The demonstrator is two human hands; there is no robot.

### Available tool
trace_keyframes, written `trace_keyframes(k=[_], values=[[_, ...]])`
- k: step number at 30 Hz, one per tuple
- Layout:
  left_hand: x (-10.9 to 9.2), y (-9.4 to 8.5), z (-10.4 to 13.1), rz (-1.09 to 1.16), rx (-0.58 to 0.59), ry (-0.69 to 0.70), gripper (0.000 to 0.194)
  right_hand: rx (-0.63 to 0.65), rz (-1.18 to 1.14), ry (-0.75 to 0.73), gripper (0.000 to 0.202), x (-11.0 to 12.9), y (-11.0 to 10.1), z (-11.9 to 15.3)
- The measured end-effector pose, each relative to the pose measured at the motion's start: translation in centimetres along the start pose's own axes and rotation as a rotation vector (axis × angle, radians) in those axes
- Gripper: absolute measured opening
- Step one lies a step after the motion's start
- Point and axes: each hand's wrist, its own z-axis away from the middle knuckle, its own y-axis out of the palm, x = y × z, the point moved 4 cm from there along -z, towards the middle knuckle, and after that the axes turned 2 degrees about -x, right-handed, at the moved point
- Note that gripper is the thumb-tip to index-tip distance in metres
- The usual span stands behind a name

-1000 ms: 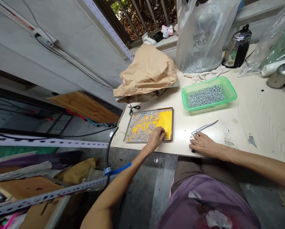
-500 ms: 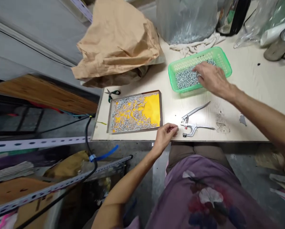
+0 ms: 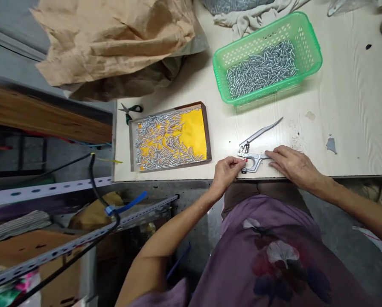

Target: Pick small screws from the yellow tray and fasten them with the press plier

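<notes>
A pair of silver snap-fastener pliers (image 3: 258,135) lies near the table's front edge, its handles spread apart, with a spring and a red part at the jaw. My left hand (image 3: 226,174) is closed in a pinch at that jaw; whatever sits between the fingertips is too small to make out. From the other side, my right hand (image 3: 295,166) has its thumb and fingers closed on the end of the lower handle. Left of the pliers is a shallow tray (image 3: 209,140) with a yellow bottom, partly covered by many small silver metal pieces (image 3: 165,149).
A green plastic basket (image 3: 314,55) of similar metal pieces stands behind the pliers. Black-handled scissors (image 3: 133,109) lie by the tray's back left corner. A big brown paper bag (image 3: 120,38) fills the back left, beside a pale cloth (image 3: 258,19). A grey scrap (image 3: 331,145) lies to the right.
My right hand has left the basket and come down to the pliers' lower handle. My left hand has moved to the jaw. The view has tilted down and closer.
</notes>
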Motion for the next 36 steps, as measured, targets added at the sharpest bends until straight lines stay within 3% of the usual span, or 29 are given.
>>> trace_keyframes(k=[5,11,15,18,24,29,33,36], values=[[-0.1,-0.1,0.1,-0.119,-0.018,-0.017,0.017,0.018,0.075,0.013,0.033,0.0,0.5,0.1],[-0.7,-0.2,0.1,-0.241,0.059,-0.039,0.014,0.046,0.090,-0.004,0.033,0.0,-0.3,-0.5],[-0.7,-0.2,0.4,-0.211,0.110,-0.095,0.014,0.021,0.162,-0.043,0.072,-1.7,-0.9,-2.0],[-0.5,0.0,0.7,-0.184,0.139,-0.165,0.013,0.062,0.163,-0.070,0.088,-3.0,-0.6,-3.0],[-0.5,0.3,0.9,-0.146,0.115,-0.189,0.014,0.063,0.198,-0.085,0.095,-3.6,-0.5,-3.3],[-0.1,0.2,0.8,-0.144,0.090,-0.201,0.013,0.067,0.234,-0.070,0.085,-3.1,-0.8,-3.4],[0.4,-0.2,1.3,-0.282,0.070,-0.083,0.022,0.107,0.293,-0.050,0.065,-2.5,-0.8,-3.5],[-0.8,-0.2,1.9,-0.563,-0.085,0.274,0.020,0.127,0.319,-0.037,0.050,-1.8,-1.0,-3.4]])
